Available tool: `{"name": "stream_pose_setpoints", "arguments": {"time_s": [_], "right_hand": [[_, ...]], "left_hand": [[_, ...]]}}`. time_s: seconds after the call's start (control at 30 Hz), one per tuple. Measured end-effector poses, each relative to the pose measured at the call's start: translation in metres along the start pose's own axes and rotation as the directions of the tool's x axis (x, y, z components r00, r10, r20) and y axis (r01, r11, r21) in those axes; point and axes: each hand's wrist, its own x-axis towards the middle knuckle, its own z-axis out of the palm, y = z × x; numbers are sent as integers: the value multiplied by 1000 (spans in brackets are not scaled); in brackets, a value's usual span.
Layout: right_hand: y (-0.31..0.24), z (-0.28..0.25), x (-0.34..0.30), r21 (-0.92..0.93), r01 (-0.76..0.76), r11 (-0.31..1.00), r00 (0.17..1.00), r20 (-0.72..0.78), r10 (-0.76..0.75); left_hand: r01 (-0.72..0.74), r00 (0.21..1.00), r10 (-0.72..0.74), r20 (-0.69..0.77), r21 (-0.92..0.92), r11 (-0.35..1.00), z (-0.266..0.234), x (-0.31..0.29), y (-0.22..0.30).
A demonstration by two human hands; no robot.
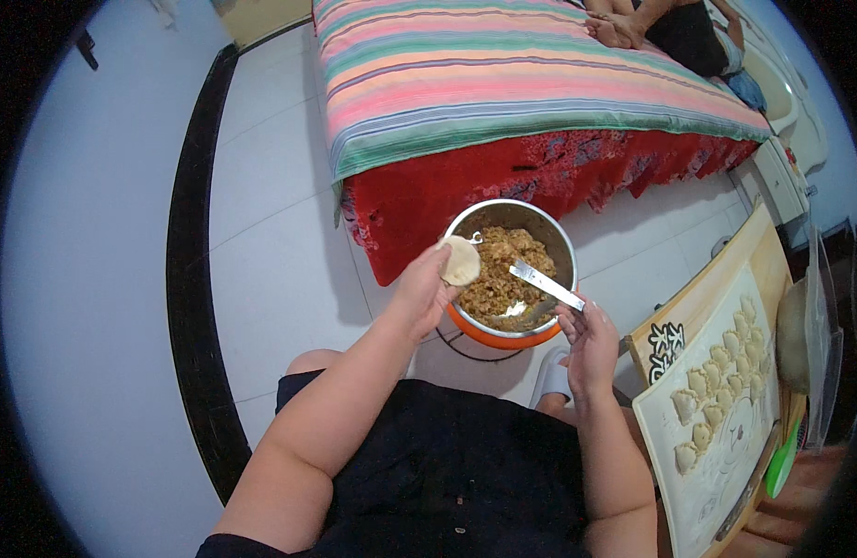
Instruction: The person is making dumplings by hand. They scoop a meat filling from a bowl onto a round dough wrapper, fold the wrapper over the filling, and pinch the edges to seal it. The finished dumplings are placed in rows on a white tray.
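My left hand (423, 290) pinches a round, pale dumpling wrapper (461, 261) at the left rim of a metal bowl (565, 244). A chunky brown minced filling (500, 262) lies inside the bowl. At the bowl's lower right, my right hand (591, 346) grips the near end of a flat metal utensil (551, 286). Its far end reaches over the filling; whether it touches the mince I cannot tell. No filling shows on the wrapper's visible face.
Below the bowl is something orange (492, 337). To the right, a white board (731, 484) carries several folded dumplings (717, 374), with a green-handled tool (782, 465) beside it. A bed with a striped cover (503, 65) stands ahead; a person's bare feet (616, 30) rest on it.
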Motion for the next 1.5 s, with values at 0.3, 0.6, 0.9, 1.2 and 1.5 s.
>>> {"name": "stream_pose_setpoints", "arguments": {"time_s": [0.3, 0.6, 0.9, 1.2, 1.5], "right_hand": [[0, 6, -26, -503, 766, 400, 642, 565, -519], [-3, 7, -26, -482, 840, 250, 535, 655, -534], [-7, -14, -8, -779, 512, 363, 849, 395, -351], [13, -4, -8, -808, 588, 43, 784, 555, -279], [22, -14, 2, -563, 77, 823, 986, 163, 20]], "left_hand": [[96, 979, -79, 187, -87, 992, 8, -4, -2], [104, 984, -91, 153, -81, 991, 3, -2, 0], [23, 999, -22, 49, -19, 1000, 1, -5, 9], [27, 999, -26, 43, -24, 999, 14, -10, 11], [21, 998, -21, 56, -9, 1000, 6, -7, 13]]}}
